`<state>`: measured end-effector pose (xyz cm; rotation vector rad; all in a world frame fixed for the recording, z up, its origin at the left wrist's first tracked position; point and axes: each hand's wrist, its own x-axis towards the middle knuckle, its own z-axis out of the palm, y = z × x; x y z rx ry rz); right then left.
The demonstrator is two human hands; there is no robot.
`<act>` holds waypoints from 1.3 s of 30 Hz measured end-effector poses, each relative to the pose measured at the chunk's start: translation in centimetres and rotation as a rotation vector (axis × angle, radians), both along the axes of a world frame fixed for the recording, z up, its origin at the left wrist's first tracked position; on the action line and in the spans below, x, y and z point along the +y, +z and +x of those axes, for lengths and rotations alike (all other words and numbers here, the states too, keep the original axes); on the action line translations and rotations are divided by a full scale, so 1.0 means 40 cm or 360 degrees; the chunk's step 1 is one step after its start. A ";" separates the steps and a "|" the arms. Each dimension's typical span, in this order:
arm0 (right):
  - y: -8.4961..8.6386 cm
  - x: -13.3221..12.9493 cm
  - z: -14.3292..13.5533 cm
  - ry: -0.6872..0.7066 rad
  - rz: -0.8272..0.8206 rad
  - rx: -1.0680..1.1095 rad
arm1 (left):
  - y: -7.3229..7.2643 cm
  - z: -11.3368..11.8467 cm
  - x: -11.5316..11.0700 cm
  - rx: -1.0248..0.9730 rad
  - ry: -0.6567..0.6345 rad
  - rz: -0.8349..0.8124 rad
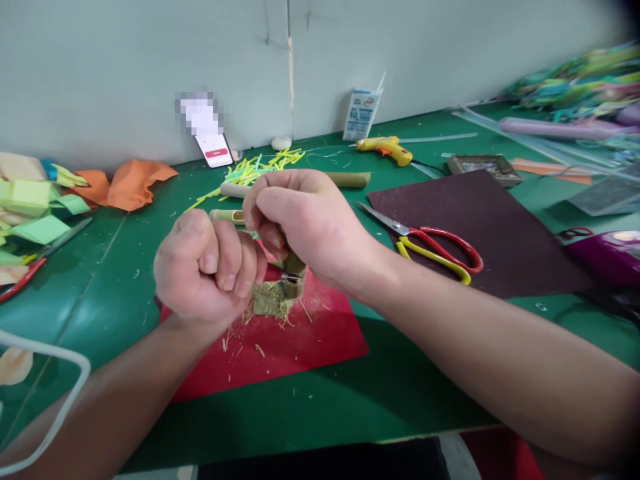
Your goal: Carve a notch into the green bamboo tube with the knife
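Note:
My left hand is closed in a fist around a red-handled blade tool. Only a bit of its handle and metal end shows, pointing right against a short bamboo tube. Gripping the upper part of that tube is my right hand, knuckles up and fingers curled. The tube stands roughly upright, its cut lower end near a small board strewn with shavings. Under these lies a red sheet dusted with fibres. Just behind my hands is another cut bamboo piece, partly hidden.
Red-and-yellow scissors rest on a dark sheet at right. Behind are a yellow glue gun, a drink carton, a phone and yellow-green strips. Folded papers and another pair of scissors lie left.

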<state>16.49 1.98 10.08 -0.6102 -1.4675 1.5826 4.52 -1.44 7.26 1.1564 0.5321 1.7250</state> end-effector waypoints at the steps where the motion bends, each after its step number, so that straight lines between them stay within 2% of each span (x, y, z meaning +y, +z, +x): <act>1: 0.000 -0.002 -0.002 0.0003 0.0012 0.0007 | 0.001 0.002 0.005 -0.0010 0.0009 -0.0028; 5: 0.003 -0.010 -0.007 -0.0016 0.0031 -0.0032 | 0.002 0.014 0.006 -0.0050 0.0183 -0.0062; 10: 0.003 -0.007 -0.007 -0.0026 0.0023 -0.0088 | -0.003 0.015 0.003 0.0006 0.0132 0.0019; 19: 0.005 -0.012 -0.012 -0.0071 -0.0020 -0.0144 | 0.002 0.021 -0.018 0.0035 0.0259 -0.0015; 25: -0.007 -0.006 -0.003 -0.0024 0.0046 -0.0009 | -0.013 0.018 -0.018 0.0098 0.0179 0.0104; 29: -0.007 -0.011 -0.003 -0.0040 0.0000 -0.0074 | -0.025 0.013 -0.024 0.0135 0.0117 0.0169; 32: -0.002 -0.016 -0.004 -0.0063 0.0008 -0.0076 | -0.031 0.009 -0.041 0.0314 0.0019 0.0309; 37: 0.006 -0.011 -0.013 -0.0128 -0.0062 -0.0122 | -0.029 0.009 -0.096 0.0867 0.0000 0.0873; 38: 0.007 -0.010 -0.015 -0.0146 -0.0077 -0.0110 | -0.029 0.010 -0.107 0.1138 -0.0054 0.0830; 39: 0.007 -0.010 -0.017 -0.0156 -0.0088 -0.0097 | -0.033 0.012 -0.115 0.1371 -0.0131 0.0938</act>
